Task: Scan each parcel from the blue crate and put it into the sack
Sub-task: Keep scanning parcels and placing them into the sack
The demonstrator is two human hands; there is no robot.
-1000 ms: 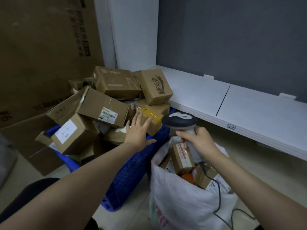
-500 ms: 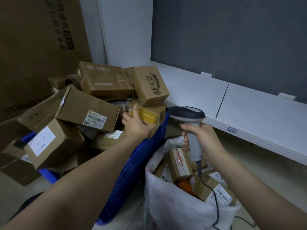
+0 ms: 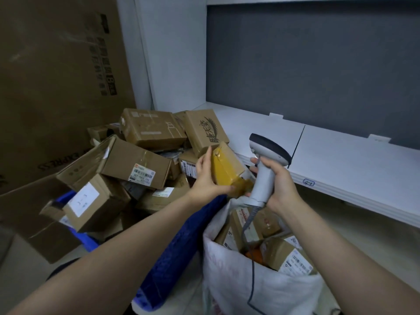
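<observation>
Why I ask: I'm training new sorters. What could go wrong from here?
1. The scanner has its cable hanging into the sack; dropping the parcel in may snag it.
2. The boxes heaped over the blue crate lie tilted; one may slide out.
3. No label shows on the parcel's visible faces, so the scan may miss.

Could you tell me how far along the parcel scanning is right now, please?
Done: several parcels already sit in the sack. In hand: the left hand grips a yellow-taped parcel beside the scanner held by the right hand. Left: a big pile of boxes in the blue crate.
</observation>
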